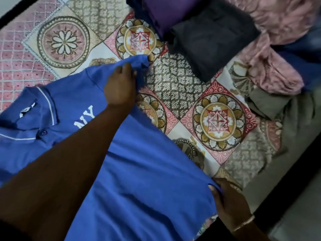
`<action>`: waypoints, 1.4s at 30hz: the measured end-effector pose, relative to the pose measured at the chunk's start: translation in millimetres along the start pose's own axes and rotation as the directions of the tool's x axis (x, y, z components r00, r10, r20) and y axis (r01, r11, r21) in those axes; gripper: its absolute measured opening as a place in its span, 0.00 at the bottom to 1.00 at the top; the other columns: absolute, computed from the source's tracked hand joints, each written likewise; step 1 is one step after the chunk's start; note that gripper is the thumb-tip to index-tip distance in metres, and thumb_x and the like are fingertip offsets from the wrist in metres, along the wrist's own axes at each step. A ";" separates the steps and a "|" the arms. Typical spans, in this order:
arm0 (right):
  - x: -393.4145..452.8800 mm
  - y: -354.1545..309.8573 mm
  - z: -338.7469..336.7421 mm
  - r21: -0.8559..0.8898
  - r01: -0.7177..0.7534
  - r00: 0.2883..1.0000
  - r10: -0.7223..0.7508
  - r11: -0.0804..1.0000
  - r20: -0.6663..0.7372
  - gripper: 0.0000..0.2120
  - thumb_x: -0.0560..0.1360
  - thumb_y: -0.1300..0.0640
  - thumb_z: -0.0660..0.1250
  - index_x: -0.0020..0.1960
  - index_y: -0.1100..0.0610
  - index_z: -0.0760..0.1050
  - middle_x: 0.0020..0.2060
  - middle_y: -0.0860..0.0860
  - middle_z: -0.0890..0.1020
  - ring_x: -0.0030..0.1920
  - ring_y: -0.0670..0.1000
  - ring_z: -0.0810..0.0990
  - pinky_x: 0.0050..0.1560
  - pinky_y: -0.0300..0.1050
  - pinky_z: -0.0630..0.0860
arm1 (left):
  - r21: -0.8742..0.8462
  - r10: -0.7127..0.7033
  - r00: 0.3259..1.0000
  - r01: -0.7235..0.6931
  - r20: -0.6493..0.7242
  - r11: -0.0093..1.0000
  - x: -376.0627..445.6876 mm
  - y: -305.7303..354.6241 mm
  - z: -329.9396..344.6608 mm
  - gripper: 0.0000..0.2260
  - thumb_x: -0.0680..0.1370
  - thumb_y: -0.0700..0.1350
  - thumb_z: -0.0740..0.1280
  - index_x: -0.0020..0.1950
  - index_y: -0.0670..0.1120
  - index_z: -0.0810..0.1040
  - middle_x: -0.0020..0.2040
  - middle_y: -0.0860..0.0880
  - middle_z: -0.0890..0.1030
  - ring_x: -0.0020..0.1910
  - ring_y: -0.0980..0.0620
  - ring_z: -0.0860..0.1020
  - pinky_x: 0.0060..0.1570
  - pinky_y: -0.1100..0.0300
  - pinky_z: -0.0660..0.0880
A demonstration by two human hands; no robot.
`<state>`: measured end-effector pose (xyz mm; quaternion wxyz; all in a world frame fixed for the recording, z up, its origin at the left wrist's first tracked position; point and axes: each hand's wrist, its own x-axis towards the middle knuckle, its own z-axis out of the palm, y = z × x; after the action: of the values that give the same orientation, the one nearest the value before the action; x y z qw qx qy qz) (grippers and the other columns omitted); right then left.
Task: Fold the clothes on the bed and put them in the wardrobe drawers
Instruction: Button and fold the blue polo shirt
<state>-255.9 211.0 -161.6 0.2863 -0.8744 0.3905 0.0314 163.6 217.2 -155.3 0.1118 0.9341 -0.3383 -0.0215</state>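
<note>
A blue polo shirt [142, 162] with a white-trimmed collar and white letters lies front-up across the patterned bedspread [217, 119], collar to the left. My left hand [120, 86] reaches over it and grips the shirt's far sleeve, near the shoulder. My right hand [229, 202], a thin bangle on its wrist, pinches the shirt's hem corner at the near right. A folded dark grey garment [213, 37] and a folded purple one [166, 9] sit side by side at the far end of the bed.
Crumpled pink fabric [278, 54] and an olive-grey garment [284, 108] are heaped at the right of the bed. A dark blue cloth [305, 54] lies behind them. The bed's dark edge [284, 185] runs along the lower right, with pale floor beyond.
</note>
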 end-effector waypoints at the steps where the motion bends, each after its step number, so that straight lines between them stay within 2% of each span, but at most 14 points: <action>1: -3.7 4.1 0.6 -0.007 -0.026 0.999 0.026 1.000 -0.023 0.13 0.78 0.39 0.55 0.53 0.47 0.70 0.35 0.49 0.83 0.31 0.53 0.82 0.24 0.42 0.73 | -0.058 -0.100 0.995 0.100 -0.006 0.993 3.3 1.3 0.4 0.16 0.85 0.50 0.54 0.62 0.39 0.71 0.58 0.36 0.75 0.51 0.33 0.75 0.34 0.47 0.63; 5: -8.8 22.6 8.6 -0.066 -0.061 0.997 0.058 0.996 -0.046 0.19 0.81 0.36 0.47 0.57 0.48 0.70 0.42 0.55 0.84 0.33 0.59 0.83 0.25 0.49 0.76 | -0.172 -0.175 0.984 0.178 0.031 0.969 -9.2 6.4 4.4 0.20 0.84 0.56 0.54 0.63 0.40 0.71 0.60 0.39 0.75 0.60 0.37 0.73 0.48 0.42 0.69; 8: -0.8 11.1 2.9 -0.174 -0.040 0.989 0.014 0.984 -0.149 0.13 0.77 0.49 0.57 0.57 0.53 0.72 0.45 0.58 0.81 0.38 0.63 0.82 0.31 0.52 0.77 | -0.255 -0.222 0.973 0.199 -0.067 0.946 -63.2 1.4 5.7 0.21 0.84 0.56 0.53 0.68 0.45 0.71 0.66 0.44 0.74 0.67 0.43 0.70 0.61 0.44 0.67; 12: 28.6 -39.5 0.1 -0.141 0.227 0.924 -0.258 0.964 -0.281 0.16 0.74 0.55 0.65 0.57 0.63 0.77 0.56 0.62 0.79 0.56 0.64 0.78 0.53 0.57 0.75 | -0.193 -0.268 0.957 0.243 -0.113 0.951 -182.8 -14.8 8.4 0.21 0.84 0.55 0.52 0.73 0.48 0.70 0.74 0.50 0.70 0.76 0.51 0.64 0.67 0.45 0.63; 14: 45.6 -70.7 16.2 -0.119 0.400 0.879 -0.418 0.909 -0.229 0.17 0.75 0.55 0.65 0.61 0.62 0.77 0.64 0.62 0.76 0.64 0.62 0.75 0.62 0.58 0.71 | -0.166 -0.352 0.933 0.336 -0.078 0.927 -243.4 -31.5 9.8 0.22 0.84 0.55 0.51 0.75 0.49 0.67 0.77 0.52 0.65 0.78 0.52 0.59 0.70 0.44 0.59; 16: 52.5 -90.3 39.8 -0.143 0.511 0.846 -0.526 0.847 -0.092 0.21 0.76 0.53 0.65 0.67 0.59 0.75 0.71 0.59 0.71 0.72 0.58 0.69 0.68 0.61 0.66 | -0.170 -0.495 0.869 0.484 -0.025 0.858 -298.1 -52.0 11.0 0.24 0.83 0.55 0.49 0.78 0.50 0.62 0.79 0.54 0.60 0.79 0.52 0.55 0.72 0.43 0.55; 20: 38.4 -67.7 72.7 -0.317 0.534 0.845 -0.510 0.784 0.160 0.28 0.79 0.42 0.56 0.76 0.52 0.66 0.77 0.54 0.61 0.75 0.54 0.64 0.72 0.62 0.59 | -0.071 -0.744 0.664 0.748 0.079 0.660 -398.8 -90.5 11.1 0.26 0.82 0.57 0.44 0.81 0.53 0.53 0.80 0.54 0.54 0.80 0.51 0.52 0.74 0.38 0.51; 27: 31.5 -56.6 57.1 -0.368 0.598 0.800 -0.559 0.712 0.219 0.40 0.74 0.33 0.57 0.78 0.57 0.60 0.78 0.58 0.56 0.78 0.57 0.57 0.73 0.67 0.54 | -0.112 -0.927 0.370 0.925 0.059 0.363 -467.4 -104.8 0.1 0.33 0.80 0.62 0.51 0.80 0.46 0.56 0.80 0.44 0.58 0.78 0.41 0.58 0.73 0.40 0.54; 30: 18.6 -71.4 64.3 -0.355 0.736 0.668 -0.702 0.576 0.247 0.39 0.75 0.36 0.60 0.77 0.59 0.62 0.77 0.58 0.60 0.77 0.56 0.61 0.73 0.68 0.55 | -0.149 -0.988 0.153 0.978 0.024 0.148 -485.0 -99.0 -3.9 0.38 0.77 0.66 0.57 0.78 0.41 0.59 0.75 0.37 0.63 0.72 0.34 0.63 0.68 0.37 0.61; 33: -2.0 -65.6 76.2 -0.330 0.846 0.528 -0.742 0.418 0.413 0.41 0.73 0.36 0.64 0.78 0.58 0.60 0.78 0.57 0.58 0.76 0.55 0.61 0.73 0.67 0.55 | -0.281 -0.996 0.070 0.958 0.054 0.052 -505.1 -98.1 -10.2 0.31 0.76 0.62 0.66 0.67 0.39 0.69 0.62 0.37 0.73 0.61 0.37 0.72 0.60 0.41 0.69; 35: -13.3 -54.2 78.9 -0.359 0.860 0.506 -0.703 0.364 0.499 0.42 0.73 0.33 0.63 0.78 0.57 0.60 0.78 0.58 0.57 0.77 0.55 0.59 0.73 0.68 0.54 | -0.423 -0.987 0.050 0.906 0.154 -0.021 -517.5 -100.3 -20.8 0.19 0.78 0.57 0.68 0.52 0.40 0.73 0.47 0.41 0.76 0.47 0.44 0.74 0.48 0.48 0.72; 37: -13.5 -48.6 74.6 -0.375 0.863 0.499 -0.686 0.338 0.530 0.41 0.74 0.32 0.59 0.78 0.57 0.60 0.78 0.59 0.57 0.78 0.57 0.58 0.72 0.70 0.52 | -0.541 -0.953 0.098 0.838 0.286 -0.076 -525.7 -100.7 -35.2 0.15 0.81 0.52 0.65 0.46 0.40 0.73 0.41 0.45 0.75 0.43 0.48 0.73 0.42 0.54 0.70; 40: -12.7 -57.2 69.6 -0.324 0.883 0.467 -0.694 0.339 0.547 0.37 0.77 0.34 0.53 0.77 0.57 0.61 0.78 0.60 0.58 0.77 0.58 0.58 0.72 0.71 0.50 | -0.652 -0.767 0.265 0.717 0.584 -0.249 -544.2 -97.3 -61.4 0.10 0.80 0.43 0.68 0.59 0.41 0.77 0.52 0.50 0.83 0.51 0.53 0.81 0.50 0.58 0.77; 42: -10.1 -70.3 72.3 -0.273 0.909 0.415 -0.749 0.315 0.516 0.33 0.79 0.37 0.52 0.76 0.57 0.64 0.77 0.61 0.60 0.77 0.57 0.60 0.72 0.69 0.51 | -0.587 -0.577 0.328 0.734 0.748 -0.343 -559.0 -92.5 -67.3 0.16 0.73 0.42 0.74 0.60 0.43 0.78 0.53 0.50 0.85 0.51 0.53 0.83 0.44 0.62 0.79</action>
<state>-201.5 293.0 -185.6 0.0681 -0.9722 -0.1945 0.1110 -201.1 655.3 -130.2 0.5733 0.6597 0.3506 -0.3364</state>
